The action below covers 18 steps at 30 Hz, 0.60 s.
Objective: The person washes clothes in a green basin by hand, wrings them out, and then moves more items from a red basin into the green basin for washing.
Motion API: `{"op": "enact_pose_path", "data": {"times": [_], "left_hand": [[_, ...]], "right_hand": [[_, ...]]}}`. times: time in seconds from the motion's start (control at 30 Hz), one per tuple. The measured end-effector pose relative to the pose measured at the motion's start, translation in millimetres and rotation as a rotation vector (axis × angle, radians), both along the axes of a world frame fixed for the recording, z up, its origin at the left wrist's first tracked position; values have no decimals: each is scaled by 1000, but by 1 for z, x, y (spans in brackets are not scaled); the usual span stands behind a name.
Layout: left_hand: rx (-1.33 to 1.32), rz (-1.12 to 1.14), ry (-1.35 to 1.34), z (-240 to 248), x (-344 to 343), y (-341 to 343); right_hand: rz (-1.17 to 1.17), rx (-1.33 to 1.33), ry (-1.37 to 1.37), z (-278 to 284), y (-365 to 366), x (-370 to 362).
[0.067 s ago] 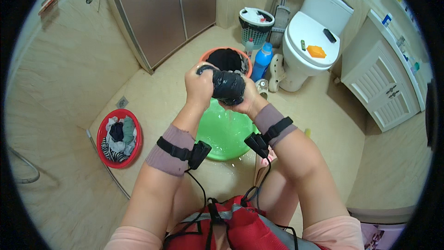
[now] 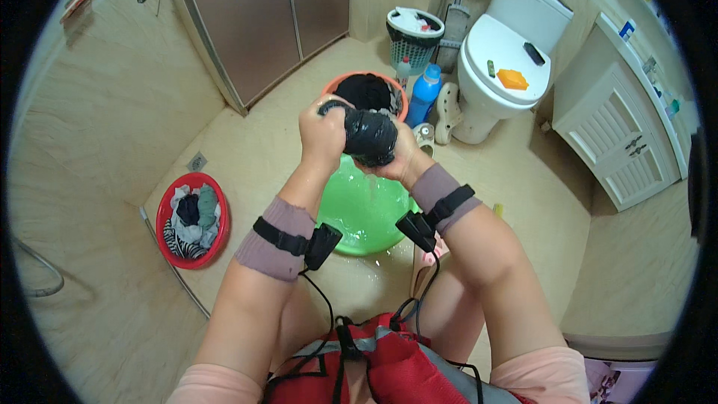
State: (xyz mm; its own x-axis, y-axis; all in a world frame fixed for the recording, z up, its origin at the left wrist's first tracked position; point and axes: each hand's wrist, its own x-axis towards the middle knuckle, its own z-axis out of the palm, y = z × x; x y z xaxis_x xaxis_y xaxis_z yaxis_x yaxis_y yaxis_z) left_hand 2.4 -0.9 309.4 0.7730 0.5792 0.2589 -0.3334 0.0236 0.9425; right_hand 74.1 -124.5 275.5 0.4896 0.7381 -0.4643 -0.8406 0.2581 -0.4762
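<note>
A wet, bunched-up black cloth (image 2: 369, 137) hangs in the air between my two hands, twisted into a thick, shiny roll. My left hand (image 2: 323, 131) is closed round its left end, and my right hand (image 2: 402, 155) grips the other end from below and the right. Under the hands stands a green basin (image 2: 359, 217) on the floor; drops of water lie on and around it. Just beyond the hands, an orange basin (image 2: 340, 82) holds more dark cloth (image 2: 364, 92). A strap with a small black device sits over a mauve cuff on each forearm.
A red basin (image 2: 161, 233) of mixed clothes stands at the left by the wall. Beyond the hands are a blue bottle (image 2: 426, 93), a pale clog (image 2: 448, 114), a lidless-looking waste bin (image 2: 407, 49) and a toilet (image 2: 486, 116). A white cabinet (image 2: 621, 127) is at the right.
Almost nothing differs. Both hands keep their grip on the black cloth, and the view has shifted very slightly.
</note>
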Motion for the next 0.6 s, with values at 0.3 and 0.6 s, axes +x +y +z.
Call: {"op": "enact_pose_path", "data": {"times": [0.3, 0.6], "left_hand": [[25, -103, -40, 2, 4, -7], [-164, -125, 33, -9, 6, -8]], "right_hand": [[8, 15, 85, 0, -10, -1], [-137, -99, 43, 14, -15, -8]]}}
